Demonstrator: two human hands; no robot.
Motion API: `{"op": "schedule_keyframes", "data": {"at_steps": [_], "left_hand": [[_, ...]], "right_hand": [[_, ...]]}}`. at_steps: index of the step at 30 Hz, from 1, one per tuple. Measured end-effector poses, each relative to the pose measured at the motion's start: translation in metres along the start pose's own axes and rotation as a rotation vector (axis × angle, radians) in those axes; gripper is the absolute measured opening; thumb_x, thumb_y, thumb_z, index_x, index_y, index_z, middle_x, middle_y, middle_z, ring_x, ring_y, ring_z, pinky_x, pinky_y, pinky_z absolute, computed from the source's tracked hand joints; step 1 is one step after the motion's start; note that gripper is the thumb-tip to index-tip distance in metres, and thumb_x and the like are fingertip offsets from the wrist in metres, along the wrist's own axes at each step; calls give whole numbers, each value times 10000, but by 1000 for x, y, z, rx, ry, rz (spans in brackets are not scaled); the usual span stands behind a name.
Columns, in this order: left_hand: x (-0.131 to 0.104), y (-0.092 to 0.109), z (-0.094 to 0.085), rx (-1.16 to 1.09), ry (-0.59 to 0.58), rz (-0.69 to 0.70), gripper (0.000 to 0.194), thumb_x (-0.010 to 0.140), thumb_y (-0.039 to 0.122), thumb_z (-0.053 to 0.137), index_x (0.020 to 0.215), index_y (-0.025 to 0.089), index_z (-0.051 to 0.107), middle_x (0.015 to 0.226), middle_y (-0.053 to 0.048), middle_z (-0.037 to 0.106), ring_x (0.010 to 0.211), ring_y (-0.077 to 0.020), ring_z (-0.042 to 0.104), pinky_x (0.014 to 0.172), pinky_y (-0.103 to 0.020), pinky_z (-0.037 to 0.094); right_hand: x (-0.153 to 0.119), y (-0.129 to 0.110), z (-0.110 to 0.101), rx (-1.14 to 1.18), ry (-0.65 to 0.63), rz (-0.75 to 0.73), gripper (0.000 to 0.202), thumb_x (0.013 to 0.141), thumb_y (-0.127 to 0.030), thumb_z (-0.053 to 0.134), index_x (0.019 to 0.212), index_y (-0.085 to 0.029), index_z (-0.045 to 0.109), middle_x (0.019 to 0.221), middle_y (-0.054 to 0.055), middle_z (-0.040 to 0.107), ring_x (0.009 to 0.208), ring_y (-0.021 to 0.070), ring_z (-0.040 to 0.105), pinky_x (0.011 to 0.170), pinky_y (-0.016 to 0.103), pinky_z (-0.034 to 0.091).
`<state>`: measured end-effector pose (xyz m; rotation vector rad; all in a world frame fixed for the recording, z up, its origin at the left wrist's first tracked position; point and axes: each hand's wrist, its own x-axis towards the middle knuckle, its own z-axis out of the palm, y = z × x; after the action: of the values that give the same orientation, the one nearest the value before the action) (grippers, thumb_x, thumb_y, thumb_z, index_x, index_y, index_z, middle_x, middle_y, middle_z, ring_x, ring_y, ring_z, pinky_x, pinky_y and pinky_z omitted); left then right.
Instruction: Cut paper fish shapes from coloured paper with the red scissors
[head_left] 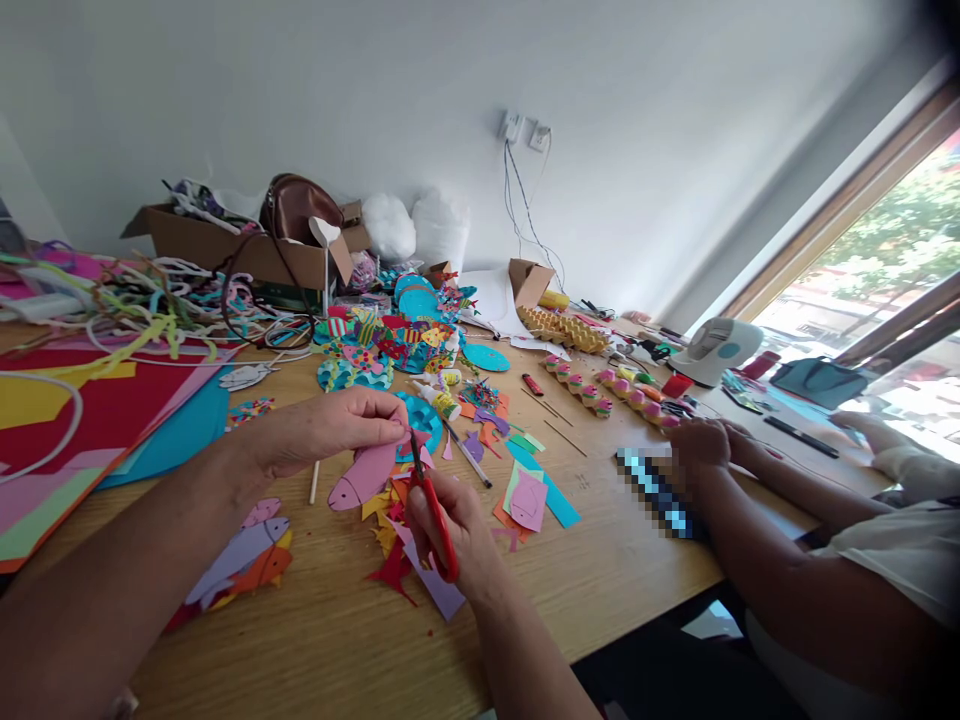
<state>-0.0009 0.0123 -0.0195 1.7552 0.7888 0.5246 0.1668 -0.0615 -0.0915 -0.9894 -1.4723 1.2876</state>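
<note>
We note an open cardboard box (232, 257) by the wall, containing a brown leather bag (298, 208) and bundled items. We find the pink paper fish (365, 476), marked with an eye and curved gill line, above the wooden table (277, 655), pinched by the left hand (366, 420); the right hand (461, 525) grips red-handled scissors (426, 492) at its tail.

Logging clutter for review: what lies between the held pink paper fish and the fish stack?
Between the pink fish and the stack: a pale stick on bare tabletop, head view.
</note>
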Motion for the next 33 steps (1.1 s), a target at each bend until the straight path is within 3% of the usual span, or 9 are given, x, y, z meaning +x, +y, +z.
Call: {"op": "schedule_keyframes", "data": {"at_steps": [10,20,25,28,31,33], "left_hand": [[-1,-1,1,-27,-36,-19,285,755,401,594,577,197,504,501,52,455,503,-111,394,517,-225,317],[-2,-1,-3,16,-40,-37,291,766,394,600,582,190,504,543,50,468,522,-104,395,521,-210,303],[-3,-4,-5,-52,12,-79,275,731,409,651,612,189,538,549,46,498,474,-93,420,441,-196,289],[-3,-4,-4,-146,-19,-130,256,747,417,641,666,195,543,593,9,589,504,-117,515,422,-192,314],[-3,-6,-4,-211,-67,-127,187,753,354,660,813,207,561,574,37,572,465,-83,472,406,-169,279],[-4,-7,-5,-224,-64,-101,251,724,279,695,927,222,558,600,68,546,481,-65,448,439,-157,310]], "right_hand": [[0,-3,0,-76,38,44,435,805,-532,534,562,-209,373,448,-73,362,398,65,309,392,196,245],[2,0,0,-139,38,67,447,816,-548,520,563,-208,377,462,-68,366,405,68,321,391,196,232],[3,0,-1,-171,38,76,453,806,-552,527,558,-204,379,469,-61,379,406,64,336,381,190,222],[3,2,0,-103,27,97,451,792,-563,541,566,-202,392,459,-65,390,380,58,341,362,181,231],[4,5,1,19,43,114,453,771,-591,550,581,-206,405,410,-82,390,333,54,328,337,178,244],[5,7,1,49,73,118,445,777,-598,539,602,-203,431,383,-87,405,306,52,321,326,178,244]]}}
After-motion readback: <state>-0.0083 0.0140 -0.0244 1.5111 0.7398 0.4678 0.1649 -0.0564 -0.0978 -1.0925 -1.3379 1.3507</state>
